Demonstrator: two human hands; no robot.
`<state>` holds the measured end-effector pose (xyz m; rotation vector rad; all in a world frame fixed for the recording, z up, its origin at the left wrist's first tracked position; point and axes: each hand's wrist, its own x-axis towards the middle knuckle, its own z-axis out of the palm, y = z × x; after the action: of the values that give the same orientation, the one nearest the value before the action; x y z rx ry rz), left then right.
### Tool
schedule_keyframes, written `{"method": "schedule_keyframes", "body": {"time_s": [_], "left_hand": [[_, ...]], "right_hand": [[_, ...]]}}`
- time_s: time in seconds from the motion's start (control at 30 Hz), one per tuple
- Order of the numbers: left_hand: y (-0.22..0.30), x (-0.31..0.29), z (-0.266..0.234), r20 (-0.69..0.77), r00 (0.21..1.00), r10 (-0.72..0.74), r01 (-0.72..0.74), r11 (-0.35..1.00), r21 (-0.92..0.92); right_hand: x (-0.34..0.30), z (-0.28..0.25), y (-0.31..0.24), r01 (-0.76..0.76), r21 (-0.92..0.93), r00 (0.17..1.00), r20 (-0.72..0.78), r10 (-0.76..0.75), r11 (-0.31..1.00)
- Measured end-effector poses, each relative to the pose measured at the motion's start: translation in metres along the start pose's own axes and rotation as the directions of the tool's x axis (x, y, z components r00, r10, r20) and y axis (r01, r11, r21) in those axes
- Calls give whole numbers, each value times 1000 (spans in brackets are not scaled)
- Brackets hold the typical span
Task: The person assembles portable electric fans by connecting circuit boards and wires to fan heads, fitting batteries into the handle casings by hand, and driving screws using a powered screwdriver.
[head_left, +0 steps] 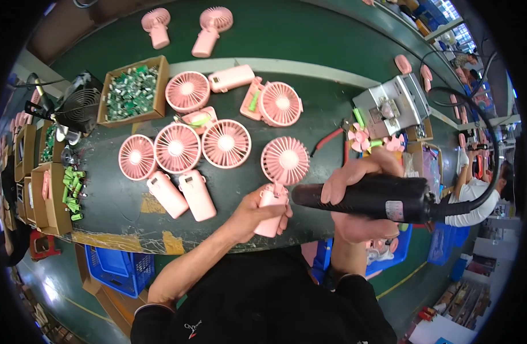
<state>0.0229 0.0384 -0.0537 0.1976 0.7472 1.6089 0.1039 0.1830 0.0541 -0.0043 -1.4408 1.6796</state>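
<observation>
My left hand [253, 213] is closed around the handle of a pink handheld fan [285, 161], whose round head points away from me. My right hand [364, 167] grips a black corded electric screwdriver [355, 196], lying almost level. The screwdriver's front end comes up close beside the fan's neck; whether they touch I cannot tell. Left of the held fan, several pink fans [226, 143] lie on the dark green bench [234, 189]. Two pink handle pieces [197, 195] rest below them. Red-handled pliers [327, 141] lie just beyond the screwdriver.
At the back left stands a cardboard box of green circuit boards [131, 92]. Green battery cells [74, 189] are heaped on the left edge. A metal fixture [389, 109] stands back right, near pink fan blades [360, 137]. Blue crates [123, 269] sit below the bench. A co-worker [475, 198] is at far right.
</observation>
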Motion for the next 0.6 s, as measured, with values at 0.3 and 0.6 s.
{"method": "schedule_keyframes", "body": {"time_s": [0.3,0.6], "left_hand": [[-12,-8,5,-3,1000,5,-5,1000,28],[-21,-1,-3,-38,999,-21,21,1000,1]], "right_hand": [[-17,6,-1,-41,20,976,213,36,999],[-23,1,-3,-93,11,989,121,91,996]]}}
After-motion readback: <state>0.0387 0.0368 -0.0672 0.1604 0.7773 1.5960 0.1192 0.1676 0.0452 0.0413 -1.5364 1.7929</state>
